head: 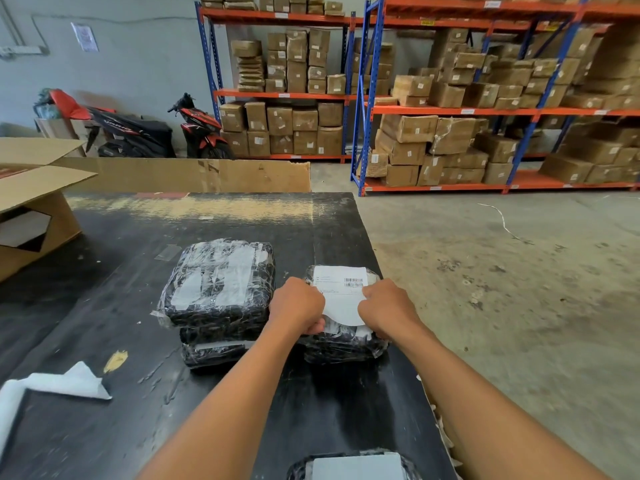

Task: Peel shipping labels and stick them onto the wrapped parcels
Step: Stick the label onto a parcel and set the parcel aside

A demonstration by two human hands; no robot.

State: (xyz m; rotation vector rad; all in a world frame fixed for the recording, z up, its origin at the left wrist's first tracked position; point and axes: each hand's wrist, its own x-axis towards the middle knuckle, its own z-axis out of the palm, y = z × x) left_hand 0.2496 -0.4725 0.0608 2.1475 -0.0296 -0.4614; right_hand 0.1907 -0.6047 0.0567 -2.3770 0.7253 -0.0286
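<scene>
In the head view, just right of the middle of the frame, the left hand [296, 304] and the right hand [386, 308] are both curling their fingers on a white shipping label [341, 292], one on each side edge. The label is lying on a black wrapped parcel [343, 348], and its near end is lifting up. Just left, a stack of parcels [218, 285] is sitting on the black table [138, 427]. A white paper sheet [65, 381] is lying at the lower left. Shelves of brown boxes [450, 98] are filling the upper right.
</scene>
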